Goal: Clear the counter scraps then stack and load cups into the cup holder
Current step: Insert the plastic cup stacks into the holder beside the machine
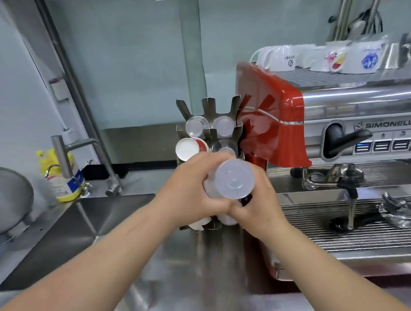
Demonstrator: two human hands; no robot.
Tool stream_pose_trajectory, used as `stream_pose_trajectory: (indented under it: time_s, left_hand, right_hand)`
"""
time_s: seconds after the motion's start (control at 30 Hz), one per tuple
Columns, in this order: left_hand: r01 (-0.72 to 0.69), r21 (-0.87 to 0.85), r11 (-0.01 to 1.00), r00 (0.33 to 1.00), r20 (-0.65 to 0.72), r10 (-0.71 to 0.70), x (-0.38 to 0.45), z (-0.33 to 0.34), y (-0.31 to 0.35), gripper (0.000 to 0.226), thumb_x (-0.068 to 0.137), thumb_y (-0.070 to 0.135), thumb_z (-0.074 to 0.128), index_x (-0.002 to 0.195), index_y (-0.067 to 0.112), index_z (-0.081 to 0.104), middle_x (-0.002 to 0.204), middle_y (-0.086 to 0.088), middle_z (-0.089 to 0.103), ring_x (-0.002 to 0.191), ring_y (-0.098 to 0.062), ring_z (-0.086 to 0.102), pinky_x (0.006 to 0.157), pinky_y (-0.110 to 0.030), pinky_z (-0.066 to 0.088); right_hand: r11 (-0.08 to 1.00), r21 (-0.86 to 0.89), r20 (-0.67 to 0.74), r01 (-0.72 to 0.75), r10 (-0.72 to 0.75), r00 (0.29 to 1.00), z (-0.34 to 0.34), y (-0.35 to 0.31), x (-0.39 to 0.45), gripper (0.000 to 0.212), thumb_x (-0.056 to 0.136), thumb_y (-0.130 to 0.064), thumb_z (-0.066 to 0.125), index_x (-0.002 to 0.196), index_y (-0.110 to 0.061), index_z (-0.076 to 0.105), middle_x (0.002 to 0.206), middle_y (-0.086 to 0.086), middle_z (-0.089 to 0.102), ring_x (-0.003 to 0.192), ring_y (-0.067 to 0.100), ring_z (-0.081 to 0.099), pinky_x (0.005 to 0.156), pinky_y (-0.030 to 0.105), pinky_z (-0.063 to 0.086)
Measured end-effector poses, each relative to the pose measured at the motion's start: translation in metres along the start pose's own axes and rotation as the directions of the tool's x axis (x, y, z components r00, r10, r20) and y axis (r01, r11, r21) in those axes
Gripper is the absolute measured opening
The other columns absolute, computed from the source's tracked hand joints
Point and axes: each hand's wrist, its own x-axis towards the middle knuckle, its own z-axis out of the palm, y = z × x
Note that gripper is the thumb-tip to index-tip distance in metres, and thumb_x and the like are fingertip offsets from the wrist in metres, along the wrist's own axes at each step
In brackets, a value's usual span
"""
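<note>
Both hands meet in front of the cup holder (210,135), a dark metal rack with slotted channels standing on the steel table (183,277). The left hand (192,189) wraps its fingers round the side of a stack of clear plastic cups (232,179), whose round base faces the camera. The right hand (255,207) grips the same stack from below and to the right, fingers curled under it. The stack is held level with the holder's lower right channel, touching or just short of it (motion blur prevents a firmer reading).

Above the hands, the holder's upper channels carry two clear cups (196,125), and a white-and-red paper cup (189,148) sits in the left channel just above the left hand. More white cup rims show below the hands at the rack's foot.

Right of the hands stands a red and steel espresso machine (294,130); its front panel reads "SIMONELLI". On top of it, white mugs (282,58) are lined up, one printed with dark lettering too blurred to read in full, others with a floral print and a blue emblem.

Left of the hands lie a steel sink (79,235), a faucet (65,159) and a yellow bottle (61,176) with a white and blue label (text illegible).
</note>
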Motion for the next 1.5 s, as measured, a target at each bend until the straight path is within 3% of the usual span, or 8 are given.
stream_pose_trajectory:
  time_s: [0.23,0.33,0.5,0.67,0.8,1.07,1.3,1.5]
  left_hand:
    - [-0.062,0.03,0.998,0.998,0.014,0.061,0.039,-0.024,-0.02,0.051,0.064,0.022,0.074,0.109,0.039,0.059,0.105,0.016,0.062,0.105,-0.005,0.055,0.088,-0.032,0.051]
    - [-0.07,0.076,0.995,0.996,0.065,0.066,0.06,-0.029,-0.04,0.054,0.066,0.026,0.077,0.111,0.047,0.055,0.109,0.016,0.061,0.104,-0.006,0.056,0.088,-0.036,0.052]
    - [-0.139,0.024,0.99,0.984,0.117,0.135,0.082,-0.033,-0.067,0.051,0.065,0.024,0.073,0.11,0.041,0.057,0.105,0.014,0.061,0.101,-0.009,0.057,0.086,-0.037,0.053]
    - [-0.201,0.01,0.98,0.972,0.128,0.198,0.102,-0.037,-0.084,0.048,0.065,0.021,0.075,0.109,0.033,0.061,0.103,0.017,0.063,0.101,0.0,0.053,0.083,-0.013,0.042]
    - [-0.23,0.024,0.973,0.964,0.14,0.225,0.119,-0.036,-0.095,0.05,0.062,0.031,0.07,0.111,0.037,0.059,0.109,0.018,0.063,0.108,-0.004,0.053,0.091,-0.026,0.046]
    - [-0.217,-0.02,0.976,0.967,0.131,0.217,0.142,-0.034,-0.108,0.058,0.063,0.026,0.074,0.118,0.037,0.058,0.112,0.017,0.06,0.113,-0.004,0.052,0.094,-0.033,0.049]
    - [-0.2,0.008,0.98,0.968,0.155,0.197,0.164,-0.036,-0.123,0.055,0.066,0.03,0.074,0.116,0.04,0.055,0.109,0.019,0.057,0.112,-0.004,0.049,0.093,-0.031,0.048]
    - [-0.198,-0.02,0.98,0.967,0.159,0.199,0.176,-0.034,-0.129,0.048,0.068,0.025,0.075,0.111,0.038,0.057,0.104,0.018,0.06,0.107,-0.005,0.05,0.089,-0.035,0.049]
  right_hand:
    - [0.997,-0.052,-0.042,-0.054,0.052,0.998,0.02,0.002,0.058,0.056,0.062,-0.042,0.075,0.111,-0.02,0.058,0.107,0.002,0.063,0.099,0.02,0.059,0.083,0.038,0.052]
    - [0.997,-0.036,-0.112,-0.064,0.059,0.992,0.024,-0.006,0.071,0.048,0.062,-0.037,0.07,0.107,-0.032,0.056,0.108,-0.008,0.062,0.101,0.011,0.059,0.081,0.027,0.05]
    - [0.983,-0.114,-0.158,-0.142,0.124,0.98,0.037,0.005,0.081,0.064,0.065,-0.035,0.074,0.124,-0.033,0.051,0.124,-0.01,0.055,0.113,0.004,0.052,0.088,0.022,0.046]
    - [0.979,-0.107,-0.21,-0.172,0.147,0.967,0.044,0.007,0.094,0.066,0.067,-0.03,0.079,0.125,-0.037,0.049,0.122,-0.02,0.052,0.11,-0.007,0.047,0.084,0.004,0.035]
    - [0.98,-0.109,-0.226,-0.167,0.139,0.964,0.045,0.009,0.109,0.063,0.064,-0.04,0.078,0.121,-0.041,0.05,0.117,-0.023,0.056,0.107,-0.007,0.052,0.08,0.002,0.037]
    - [0.977,-0.099,-0.292,-0.19,0.154,0.944,0.047,0.022,0.127,0.07,0.066,-0.023,0.084,0.112,-0.057,0.043,0.107,-0.04,0.049,0.101,-0.018,0.048,0.081,-0.005,0.033]
    - [0.974,-0.085,-0.285,-0.209,0.177,0.942,0.053,0.029,0.15,0.07,0.071,-0.025,0.082,0.132,-0.033,0.048,0.122,-0.021,0.052,0.114,-0.001,0.049,0.087,0.005,0.035]
    - [0.966,-0.076,-0.311,-0.245,0.211,0.927,0.061,0.041,0.163,0.069,0.071,-0.022,0.08,0.131,-0.033,0.048,0.127,-0.013,0.056,0.117,0.005,0.053,0.092,0.019,0.04]
